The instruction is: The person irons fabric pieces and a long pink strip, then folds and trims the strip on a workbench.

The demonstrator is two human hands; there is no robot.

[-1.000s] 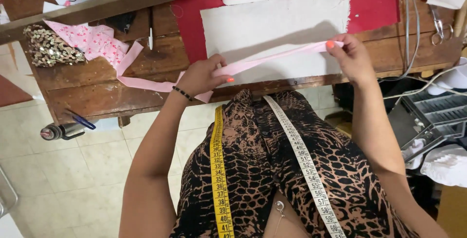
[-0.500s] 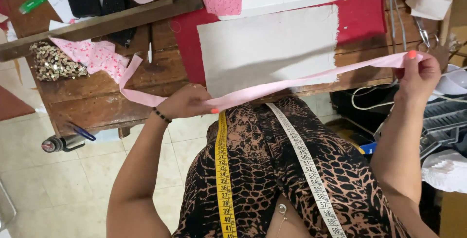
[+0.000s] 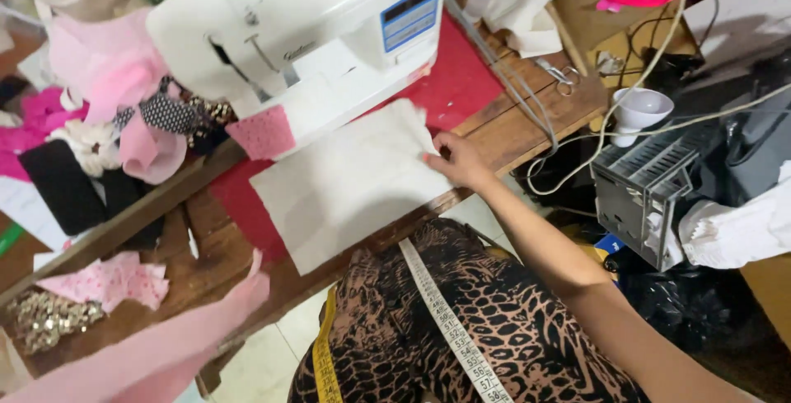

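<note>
My right hand (image 3: pixel 458 161) reaches across the wooden table (image 3: pixel 527 127), and its fingertips rest on the right edge of a white fabric sheet (image 3: pixel 346 185). The sheet lies on a red mat (image 3: pixel 461 82) in front of a white sewing machine (image 3: pixel 313 32). A long pink fabric strip (image 3: pixel 156 349) runs off the lower left corner, blurred. My left hand is out of sight. A measuring tape (image 3: pixel 449 329) hangs over my patterned dress.
A pink lace piece (image 3: pixel 262 133) sits under the machine. Pink scraps (image 3: pixel 111 279) and sequined cloth (image 3: pixel 49 320) lie at the left. Scissors (image 3: pixel 560 77) rest at the table's right end. A white cup (image 3: pixel 641 110) stands on a grey metal rack (image 3: pixel 651 189) among cables.
My right hand has let go of the pink strip and moved onto the white sheet. My view swung up to the sewing machine; the strip and my left hand dropped toward the lower left.
</note>
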